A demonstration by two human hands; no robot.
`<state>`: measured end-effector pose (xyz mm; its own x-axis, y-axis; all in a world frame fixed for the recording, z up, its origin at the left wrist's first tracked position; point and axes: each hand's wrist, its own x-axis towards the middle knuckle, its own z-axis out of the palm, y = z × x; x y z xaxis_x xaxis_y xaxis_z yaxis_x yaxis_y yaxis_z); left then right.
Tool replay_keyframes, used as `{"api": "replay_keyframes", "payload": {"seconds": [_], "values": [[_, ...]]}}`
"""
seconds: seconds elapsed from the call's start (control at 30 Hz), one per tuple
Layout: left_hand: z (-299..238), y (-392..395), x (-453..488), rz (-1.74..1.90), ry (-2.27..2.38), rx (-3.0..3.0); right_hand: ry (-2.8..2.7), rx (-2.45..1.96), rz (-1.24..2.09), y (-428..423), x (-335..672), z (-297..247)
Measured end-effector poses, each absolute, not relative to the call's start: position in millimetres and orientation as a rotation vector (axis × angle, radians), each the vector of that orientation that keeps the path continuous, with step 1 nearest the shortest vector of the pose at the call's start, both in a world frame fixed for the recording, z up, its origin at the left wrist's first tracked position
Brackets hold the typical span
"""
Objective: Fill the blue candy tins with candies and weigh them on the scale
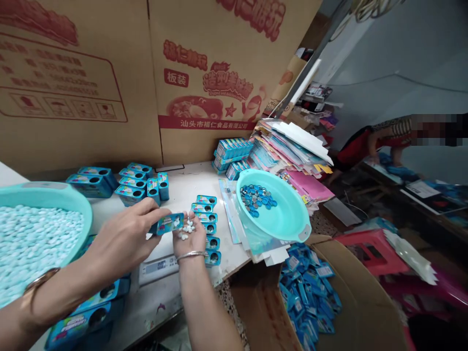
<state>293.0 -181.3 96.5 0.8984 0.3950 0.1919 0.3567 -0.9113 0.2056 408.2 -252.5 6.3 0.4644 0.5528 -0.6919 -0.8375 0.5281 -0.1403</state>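
My left hand (124,239) pinches a small blue tin (168,223) and holds it sideways over a digital scale (159,265). My right hand (190,234) is turned palm up right beside the tin, cupping several small white candies (187,228). Both wrists wear thin bangles. A column of the same blue tins (209,229) lies flat on the white table (190,183) just right of my hands. A big teal basin (54,195) full of white candies sits at the left edge.
More blue tins (127,183) stand behind my hands, below large cardboard cartons (153,73). A teal bowl (285,219) with blue caps (258,197) lies to the right, beside stacked printed cards (285,151). An open carton (307,297) of blue tins is below. Another person (387,139) is at far right.
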Motion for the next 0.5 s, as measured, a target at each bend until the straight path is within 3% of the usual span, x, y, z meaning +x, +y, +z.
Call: {"api": "replay_keyframes", "payload": {"seconds": [0.2, 0.5], "values": [[87.4, -178.7, 293.5, 0.257, 0.648, 2.903, 0.630, -0.479, 0.945, -251.7, 407.3, 6.0], [63.7, -163.8, 283.1, 0.425, 0.860, 2.548, 0.477, -0.480, 0.879, -272.8, 426.6, 4.1]]}}
